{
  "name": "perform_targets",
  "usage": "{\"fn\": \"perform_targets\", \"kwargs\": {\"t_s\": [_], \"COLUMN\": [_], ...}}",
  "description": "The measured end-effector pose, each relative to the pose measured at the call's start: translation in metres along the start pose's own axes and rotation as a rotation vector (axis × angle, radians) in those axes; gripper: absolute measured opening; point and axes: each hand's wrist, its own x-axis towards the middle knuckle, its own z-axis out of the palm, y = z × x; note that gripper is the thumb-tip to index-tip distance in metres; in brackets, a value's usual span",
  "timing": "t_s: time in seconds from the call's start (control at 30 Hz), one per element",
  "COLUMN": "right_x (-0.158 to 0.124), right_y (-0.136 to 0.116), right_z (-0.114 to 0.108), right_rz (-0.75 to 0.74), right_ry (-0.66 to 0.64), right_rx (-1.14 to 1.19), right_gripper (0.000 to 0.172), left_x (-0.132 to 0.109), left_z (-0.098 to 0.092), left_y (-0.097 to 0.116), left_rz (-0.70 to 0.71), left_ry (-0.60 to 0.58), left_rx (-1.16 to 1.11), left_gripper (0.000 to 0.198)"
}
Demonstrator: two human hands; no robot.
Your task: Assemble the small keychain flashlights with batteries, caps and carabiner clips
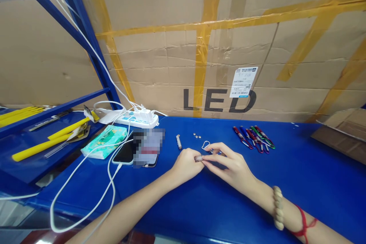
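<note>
My left hand point(186, 167) is closed around a small silver-grey cylinder point(198, 158), one end of which sticks out toward the right. The fingertips of my right hand point(235, 166) pinch that exposed end. Just behind my right index finger shows a silver carabiner-shaped loop point(205, 145), partly hidden by the fingers. Beyond my left hand lies a slim silver tube point(178, 142). Several tiny round metal pieces, like button cells point(196, 136), are scattered near it.
Several coloured pen-like tubes with carabiner clips point(254, 139) lie at the right. On the left are a tissue pack point(104, 142), phones point(124, 152), a power strip point(143, 118) and looping white cables point(114, 187). A large cardboard box point(160, 61) stands behind the blue table point(177, 213).
</note>
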Motion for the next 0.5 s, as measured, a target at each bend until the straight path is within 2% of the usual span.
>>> {"fn": "perform_targets", "kwargs": {"t_s": [0.23, 0.5], "right_x": [-0.0012, -0.0006], "right_y": [-0.0015, -0.0027], "right_z": [0.0029, 0.0018], "right_rz": [0.058, 0.168], "right_ry": [0.021, -0.017], "right_rx": [0.106, 0.164], "right_gripper": [0.009, 0.009], "left_x": [-0.0043, -0.0073], "left_z": [0.003, 0.0049], "left_y": [0.0032, 0.0046], "left_rz": [0.003, 0.007], "left_ry": [-0.013, -0.014], "left_rx": [-0.079, -0.057], "left_gripper": [0.023, 0.023]}}
